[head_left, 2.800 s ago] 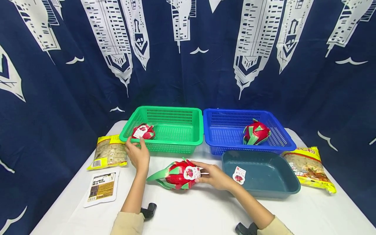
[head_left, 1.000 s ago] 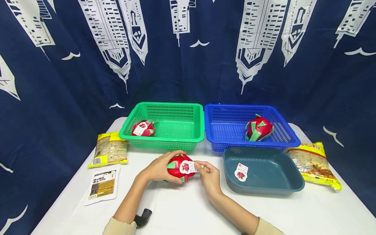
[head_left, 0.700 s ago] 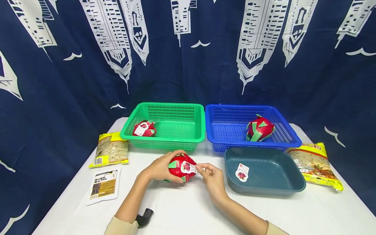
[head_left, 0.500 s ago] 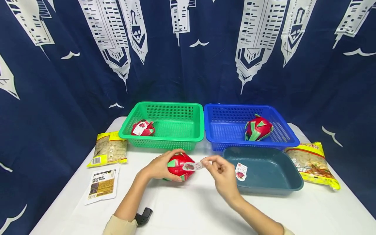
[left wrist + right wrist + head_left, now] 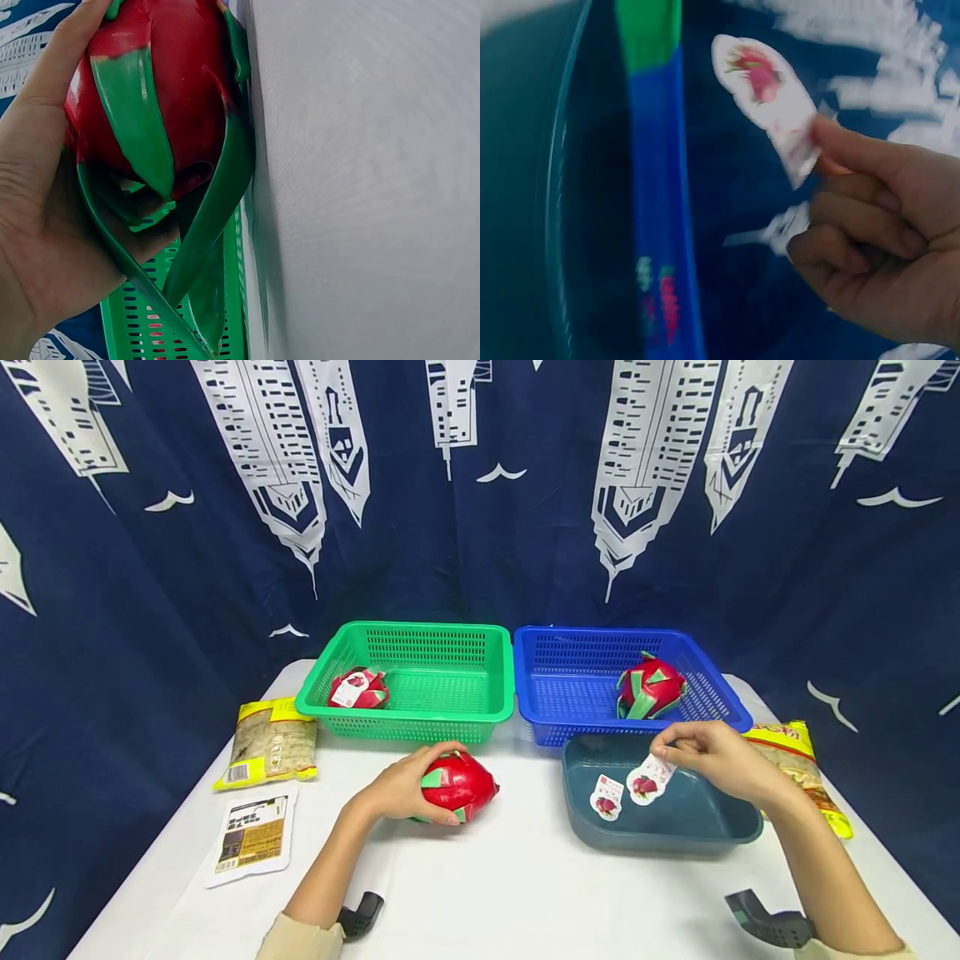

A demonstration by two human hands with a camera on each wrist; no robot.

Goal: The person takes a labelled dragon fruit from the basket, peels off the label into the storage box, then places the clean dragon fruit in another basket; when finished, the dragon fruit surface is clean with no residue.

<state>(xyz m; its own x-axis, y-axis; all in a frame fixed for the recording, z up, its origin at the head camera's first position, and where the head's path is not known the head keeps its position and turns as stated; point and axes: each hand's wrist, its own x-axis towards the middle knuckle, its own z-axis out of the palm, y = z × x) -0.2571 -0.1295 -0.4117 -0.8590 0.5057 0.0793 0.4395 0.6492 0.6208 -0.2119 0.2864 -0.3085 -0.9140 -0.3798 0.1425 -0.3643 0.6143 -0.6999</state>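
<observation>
My left hand (image 5: 408, 785) grips a red dragon fruit (image 5: 461, 787) with green scales, lying on the white table. In the left wrist view its long green leaf tips (image 5: 214, 202) hang past the palm. Between thumb and forefinger, my right hand (image 5: 720, 760) pinches a white sticker (image 5: 649, 779) printed with a dragon fruit, held over the dark teal tub (image 5: 675, 839). A similar sticker (image 5: 606, 798) lies inside that tub at its left. The right wrist view shows the pinched sticker (image 5: 761, 86) hanging from the fingertips.
Behind, a green basket (image 5: 420, 718) holds a stickered dragon fruit (image 5: 360, 687), and a blue basket (image 5: 570, 693) holds another dragon fruit (image 5: 651, 687). Yellow food bags (image 5: 272, 743) flank both sides; a white pouch (image 5: 253, 835) lies at left.
My left hand came from the green basket onto the dragon fruit. My right hand peeled the sticker off it and carried it right, over the teal tub.
</observation>
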